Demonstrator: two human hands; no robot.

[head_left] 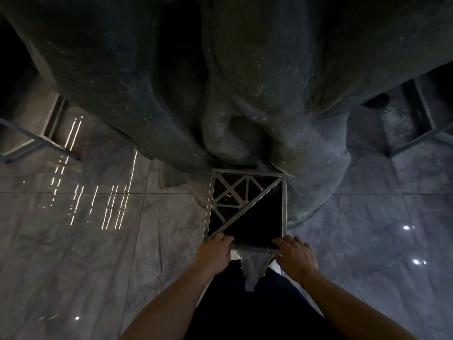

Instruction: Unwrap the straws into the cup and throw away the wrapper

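A square metal bin [284,207] stands on the floor right in front of me. Its top is half a dark triangular opening [257,224] and half a patterned metal grille [232,192]. My left hand [215,251] is at the bin's near left corner, fingers curled down over the rim, and what they hold is hidden. My right hand [293,253] lies on the near right rim with its fingers spread and nothing in it. No straw, cup or wrapper shows in this dim view.
A big dark rock-like mass [220,82] rises directly behind the bin. The floor is glossy grey marble [98,241] with light reflections. Metal frame legs stand at far left [44,141] and far right [416,136]. My legs and shoes [273,265] are below the bin.
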